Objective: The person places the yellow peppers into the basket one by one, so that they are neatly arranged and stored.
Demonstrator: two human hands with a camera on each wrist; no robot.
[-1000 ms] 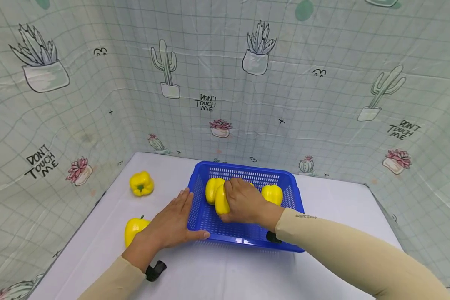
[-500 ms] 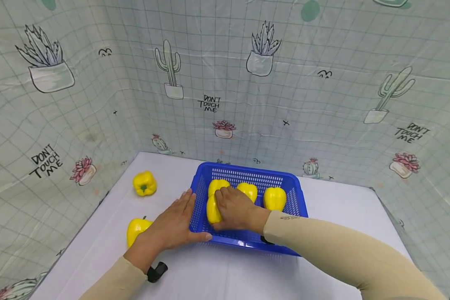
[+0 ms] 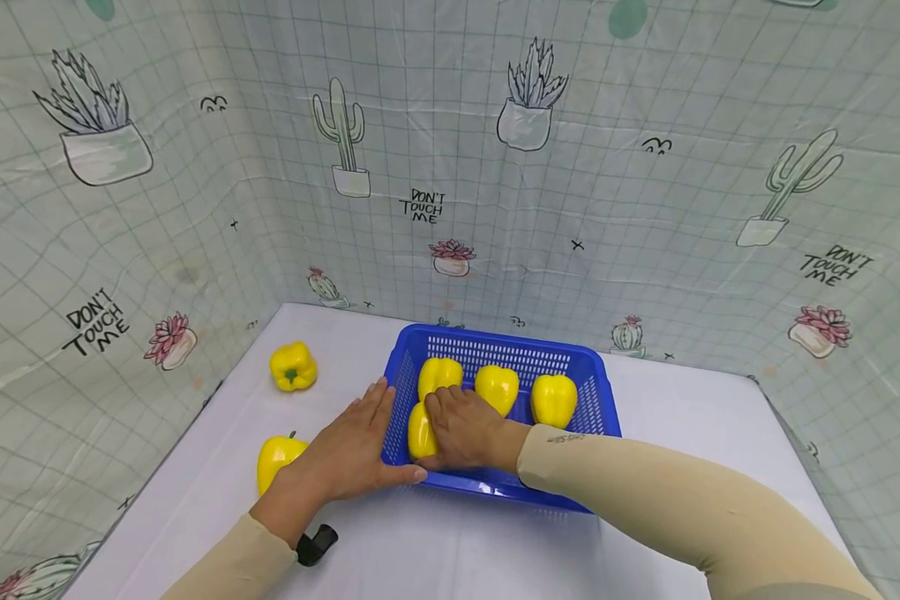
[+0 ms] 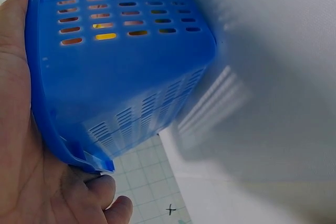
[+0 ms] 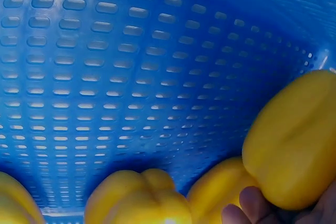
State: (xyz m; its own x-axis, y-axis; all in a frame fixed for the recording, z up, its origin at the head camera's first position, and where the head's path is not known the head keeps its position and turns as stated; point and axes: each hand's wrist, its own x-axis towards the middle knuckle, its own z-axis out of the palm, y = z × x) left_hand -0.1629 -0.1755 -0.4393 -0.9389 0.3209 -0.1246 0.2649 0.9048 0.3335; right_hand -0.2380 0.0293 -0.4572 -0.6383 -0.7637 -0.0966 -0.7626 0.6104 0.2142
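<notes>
Placing tip: right hand (image 3: 461, 429), clamped on a pepper (image 3: 421, 432) inside the near-left corner of the basket (image 3: 487, 488), should release low, gently; left hand (image 3: 345, 447), straight-fingered at left edge, should brace.

A gap parts the two rightmost peppers (image 3: 554, 402), a sleeve (image 3: 645, 490) barring its front.

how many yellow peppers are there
6. Basket: back-left pepper, back-middle pepper, back-right pepper, and front pepper in the right hand. Table, left side: far pepper and near pepper. The right sleeve may hide more.
</notes>
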